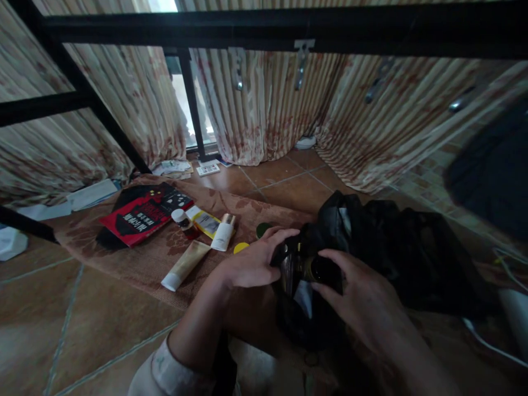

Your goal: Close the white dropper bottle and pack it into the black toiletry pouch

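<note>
My left hand [251, 261] grips the near left edge of a black plastic bag [391, 247] that lies on the floor in front of me. My right hand [358, 291] is closed on the bag's front edge, beside a dark bottle [324, 269] that sits in the bag's mouth. Whether the right fingers also touch the bottle I cannot tell. Something dark and shiny shows inside the bag between the two hands.
On a brown mat [136, 258] to the left lie a red and black packet [142, 212], a beige tube [185, 265], a white tube [223, 234], a small capped bottle [181, 220] and a yellow lid [241, 247]. Curtains [268, 110] and black frame bars [247, 30] stand behind.
</note>
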### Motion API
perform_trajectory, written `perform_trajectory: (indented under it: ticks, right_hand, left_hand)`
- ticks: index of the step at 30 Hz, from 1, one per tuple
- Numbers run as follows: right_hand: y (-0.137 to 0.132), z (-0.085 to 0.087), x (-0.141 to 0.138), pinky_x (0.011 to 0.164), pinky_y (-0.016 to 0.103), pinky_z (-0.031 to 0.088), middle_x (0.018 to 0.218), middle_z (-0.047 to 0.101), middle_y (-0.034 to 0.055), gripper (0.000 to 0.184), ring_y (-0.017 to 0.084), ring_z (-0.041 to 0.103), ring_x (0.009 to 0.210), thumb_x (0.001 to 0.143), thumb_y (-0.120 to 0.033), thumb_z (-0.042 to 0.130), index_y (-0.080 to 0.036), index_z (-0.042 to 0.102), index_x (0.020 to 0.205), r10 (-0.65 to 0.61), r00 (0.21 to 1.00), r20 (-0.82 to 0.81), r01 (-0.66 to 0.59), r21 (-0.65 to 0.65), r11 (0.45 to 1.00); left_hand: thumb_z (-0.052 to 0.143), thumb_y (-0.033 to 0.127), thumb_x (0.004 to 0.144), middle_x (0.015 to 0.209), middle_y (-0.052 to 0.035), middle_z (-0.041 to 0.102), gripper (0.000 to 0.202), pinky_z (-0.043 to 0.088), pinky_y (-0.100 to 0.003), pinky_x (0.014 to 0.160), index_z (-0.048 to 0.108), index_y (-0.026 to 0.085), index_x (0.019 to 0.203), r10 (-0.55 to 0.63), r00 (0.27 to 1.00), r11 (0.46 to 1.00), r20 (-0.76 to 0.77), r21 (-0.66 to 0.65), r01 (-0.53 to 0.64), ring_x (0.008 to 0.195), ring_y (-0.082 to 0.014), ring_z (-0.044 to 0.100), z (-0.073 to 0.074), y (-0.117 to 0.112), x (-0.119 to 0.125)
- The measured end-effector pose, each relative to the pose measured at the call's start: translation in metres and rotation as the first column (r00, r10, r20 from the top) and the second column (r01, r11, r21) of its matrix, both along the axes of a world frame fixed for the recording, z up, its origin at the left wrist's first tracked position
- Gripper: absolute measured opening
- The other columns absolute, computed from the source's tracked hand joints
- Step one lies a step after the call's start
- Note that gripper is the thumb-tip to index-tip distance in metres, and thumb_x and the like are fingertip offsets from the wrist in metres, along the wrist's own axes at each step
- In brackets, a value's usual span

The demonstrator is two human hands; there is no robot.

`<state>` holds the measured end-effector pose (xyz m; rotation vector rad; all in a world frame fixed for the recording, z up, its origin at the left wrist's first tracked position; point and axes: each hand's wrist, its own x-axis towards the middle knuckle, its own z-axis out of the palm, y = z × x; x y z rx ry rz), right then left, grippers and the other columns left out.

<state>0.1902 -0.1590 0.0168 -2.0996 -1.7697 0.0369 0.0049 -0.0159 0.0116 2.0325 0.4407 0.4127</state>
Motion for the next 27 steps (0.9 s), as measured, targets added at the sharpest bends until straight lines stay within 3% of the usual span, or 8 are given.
perform_trajectory:
  ticks: [4,14,21,27]
  right_hand:
    - [-0.001,0.004,0.000,0.082,0.038,0.054,0.111,0.071,0.0061,0.040,0.025,0.070,0.095,0.081,-0.026,0.064,-0.024,0.058,0.120,-0.016,1.000,-0.003,0.016,-0.048,0.999]
    - [0.000,0.007,-0.005,0.084,0.037,0.052,0.114,0.069,0.0054,0.037,0.025,0.068,0.101,0.084,-0.018,0.060,-0.024,0.058,0.121,0.007,0.997,-0.075,-0.019,-0.165,0.986]
    - [0.001,0.006,-0.011,0.085,0.038,0.049,0.108,0.070,0.0031,0.040,0.025,0.066,0.099,0.079,-0.013,0.063,-0.026,0.063,0.117,0.084,0.983,-0.164,-0.134,-0.327,0.936]
    - [0.001,0.012,-0.014,0.086,0.038,0.048,0.110,0.070,0.0038,0.041,0.026,0.065,0.101,0.078,-0.011,0.062,-0.026,0.064,0.116,0.053,0.985,-0.164,-0.107,-0.339,0.935]
  left_hand:
    - [0.056,0.000,0.065,0.142,-0.0083,0.048,0.086,0.043,-0.047,0.108,0.037,0.025,0.145,-0.047,0.999,0.999,-0.010,-0.018,0.046,0.125,-0.0260,0.052,0.003,0.006,-0.009]
    - [0.056,0.001,0.065,0.142,-0.0098,0.048,0.087,0.041,-0.048,0.110,0.035,0.021,0.146,-0.044,0.999,0.999,-0.003,-0.007,0.044,0.129,-0.0278,0.050,0.000,0.002,-0.003]
    - [0.059,0.007,0.070,0.140,-0.0077,0.050,0.080,0.037,-0.051,0.113,0.036,0.026,0.144,-0.063,0.998,0.998,0.031,0.007,0.062,0.133,-0.0282,0.046,-0.004,0.003,-0.001]
    - [0.059,0.007,0.071,0.139,-0.0091,0.052,0.080,0.040,-0.050,0.111,0.036,0.024,0.146,-0.047,0.998,0.999,0.043,0.024,0.046,0.133,-0.0283,0.047,-0.006,0.002,-0.001]
